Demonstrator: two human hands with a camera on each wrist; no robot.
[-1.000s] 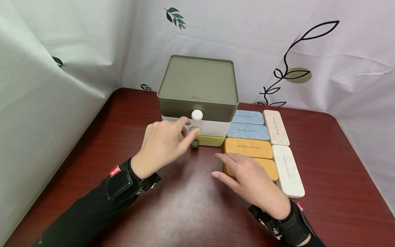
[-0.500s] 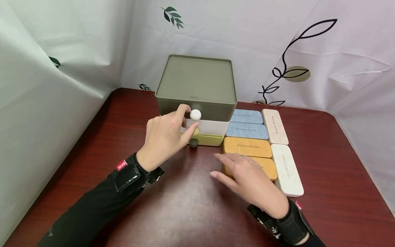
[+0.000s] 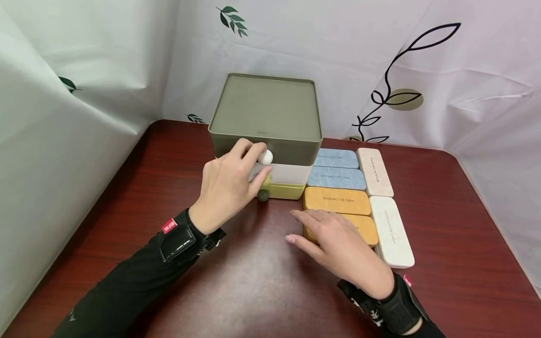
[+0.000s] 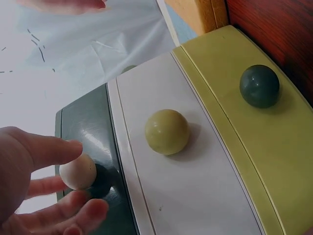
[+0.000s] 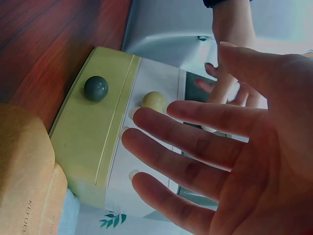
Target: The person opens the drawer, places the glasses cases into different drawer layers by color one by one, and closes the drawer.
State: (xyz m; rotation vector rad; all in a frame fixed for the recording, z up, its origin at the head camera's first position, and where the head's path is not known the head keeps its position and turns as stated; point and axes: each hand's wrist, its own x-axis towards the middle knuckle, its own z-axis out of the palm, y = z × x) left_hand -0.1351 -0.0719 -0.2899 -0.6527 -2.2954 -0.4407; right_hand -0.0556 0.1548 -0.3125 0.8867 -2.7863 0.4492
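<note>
A three-tier drawer box (image 3: 270,105) has an olive-green top tier, a white middle tier and a yellow-green bottom tier. Each tier carries a round knob. My left hand (image 3: 228,180) is at the top tier, thumb and curled fingers around its white knob (image 4: 78,172). Below that, the yellow knob (image 4: 167,131) and the dark green knob (image 4: 259,86) are untouched. All tiers look closed. Over the nearer of two orange boxes (image 3: 338,201), my right hand (image 3: 344,246) is spread with fingers extended, holding nothing; whether it touches the box is hidden.
Right of the drawer box, two blue boxes (image 3: 336,178) lie behind the orange ones. A pinkish box (image 3: 374,172) and a white box (image 3: 391,232) lie along their right side. Patterned white cloth (image 3: 287,37) hangs behind the brown table (image 3: 253,281).
My left hand has risen from beside the lower knobs to the white top knob, and its fingers have come round it. The right hand stays in place. The view shifts slightly.
</note>
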